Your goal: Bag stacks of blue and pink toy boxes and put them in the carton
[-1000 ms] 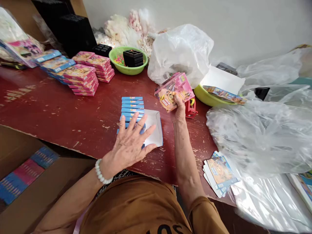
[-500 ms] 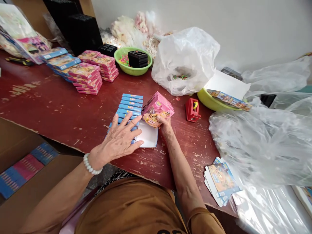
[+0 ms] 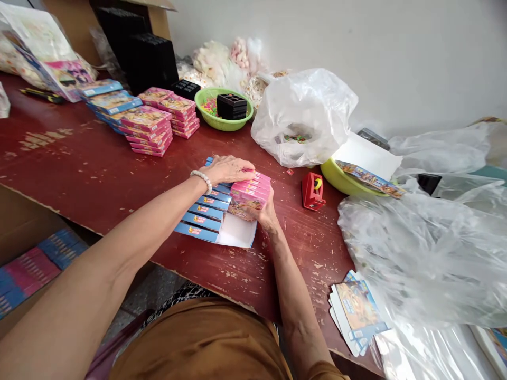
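Observation:
A row of small blue boxes (image 3: pixel 204 216) stands on edge in the left side of an open carton with a white inside (image 3: pixel 237 232). Several small pink boxes (image 3: pixel 251 195), held together as a block, are at the carton's right side, beside the blue row. My right hand (image 3: pixel 267 215) grips their near right side, thumb across the front face. Across the far blue boxes reaches my left hand (image 3: pixel 227 170), a beaded bracelet at its wrist. Its fingertips press the far end of the pink block. Whether the block touches the carton's bottom, I cannot tell.
Stacked pink boxes (image 3: pixel 148 126) and blue boxes (image 3: pixel 113 100) stand at the left back. Behind are a green basket (image 3: pixel 224 125) and a plastic bag (image 3: pixel 304 105). A red tape dispenser (image 3: pixel 312 192) stands right; flat cards (image 3: pixel 356 311) lie near the front edge.
My left hand has moved from the near blue boxes to the far end of the pink block. The pink block has turned more upright and moved slightly down and left, toward the blue row.

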Demonstrator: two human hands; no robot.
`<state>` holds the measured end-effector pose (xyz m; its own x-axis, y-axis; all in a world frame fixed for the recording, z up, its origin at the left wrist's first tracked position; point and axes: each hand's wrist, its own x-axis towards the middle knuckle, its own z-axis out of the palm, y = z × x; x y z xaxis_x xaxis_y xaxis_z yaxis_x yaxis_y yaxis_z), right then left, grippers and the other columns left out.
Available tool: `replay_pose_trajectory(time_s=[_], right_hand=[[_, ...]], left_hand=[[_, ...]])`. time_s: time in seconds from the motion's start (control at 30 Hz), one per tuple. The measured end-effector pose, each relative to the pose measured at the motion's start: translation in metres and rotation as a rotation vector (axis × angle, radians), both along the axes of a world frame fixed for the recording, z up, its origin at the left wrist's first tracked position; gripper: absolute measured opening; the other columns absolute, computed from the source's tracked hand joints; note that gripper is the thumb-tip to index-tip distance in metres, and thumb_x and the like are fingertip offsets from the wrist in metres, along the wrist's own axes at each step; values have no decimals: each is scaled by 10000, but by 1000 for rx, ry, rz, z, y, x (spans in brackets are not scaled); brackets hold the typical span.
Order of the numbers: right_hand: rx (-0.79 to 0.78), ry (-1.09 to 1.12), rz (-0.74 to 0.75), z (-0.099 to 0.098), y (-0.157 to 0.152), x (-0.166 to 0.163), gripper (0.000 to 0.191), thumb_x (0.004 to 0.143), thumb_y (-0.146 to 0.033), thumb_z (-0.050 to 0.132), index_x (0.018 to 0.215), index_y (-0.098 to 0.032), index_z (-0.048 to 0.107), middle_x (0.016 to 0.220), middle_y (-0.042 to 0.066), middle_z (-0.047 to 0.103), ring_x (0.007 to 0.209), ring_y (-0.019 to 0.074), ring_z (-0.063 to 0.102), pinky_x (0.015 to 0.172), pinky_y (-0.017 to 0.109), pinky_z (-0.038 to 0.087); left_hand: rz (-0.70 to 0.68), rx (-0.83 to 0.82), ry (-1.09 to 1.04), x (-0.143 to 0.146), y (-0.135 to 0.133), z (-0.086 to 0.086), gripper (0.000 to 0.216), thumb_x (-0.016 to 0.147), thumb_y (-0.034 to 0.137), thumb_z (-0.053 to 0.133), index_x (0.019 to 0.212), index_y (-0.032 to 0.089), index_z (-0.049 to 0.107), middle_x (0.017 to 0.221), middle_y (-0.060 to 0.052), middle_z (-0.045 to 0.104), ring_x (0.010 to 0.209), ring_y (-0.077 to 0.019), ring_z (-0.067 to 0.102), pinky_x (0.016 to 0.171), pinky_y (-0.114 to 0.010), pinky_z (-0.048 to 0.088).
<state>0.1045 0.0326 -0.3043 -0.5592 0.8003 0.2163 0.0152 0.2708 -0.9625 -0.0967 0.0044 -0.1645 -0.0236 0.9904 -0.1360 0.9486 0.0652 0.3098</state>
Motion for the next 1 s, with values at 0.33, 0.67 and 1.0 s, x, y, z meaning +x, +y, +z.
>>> replay_pose_trajectory(time_s=[0.33,0.67,1.0], right_hand=[[-15,26,49,-7,-4,-6,1351,574,-726,942,1595,-240,202,1624,256,456,1462,422,544,1262,621,428],[2,-86,21,-9,-21,12,1651,490,-778,972,1683,-272,-50,1712,254,326,1599,438,385,1317,687,265],[123,-111,-438,54,8,76,1203,679,-762,861,1628,-327,265,1606,231,441,1424,439,562,1096,710,514]], left_hand=[[-113,-237,-151,-29,27,-2,491,850,559,664,1242,310,819,1429,-23,735,1337,-321,639,1195,-403,437],[71,113,-381,-53,-13,-5,628,962,505,628,1511,204,581,1480,-105,685,1292,-231,685,1090,-303,529],[1146,481,-381,-196,-103,-91,1022,776,302,878,1568,78,271,1648,-324,382,1580,-467,361,1279,-588,329]])
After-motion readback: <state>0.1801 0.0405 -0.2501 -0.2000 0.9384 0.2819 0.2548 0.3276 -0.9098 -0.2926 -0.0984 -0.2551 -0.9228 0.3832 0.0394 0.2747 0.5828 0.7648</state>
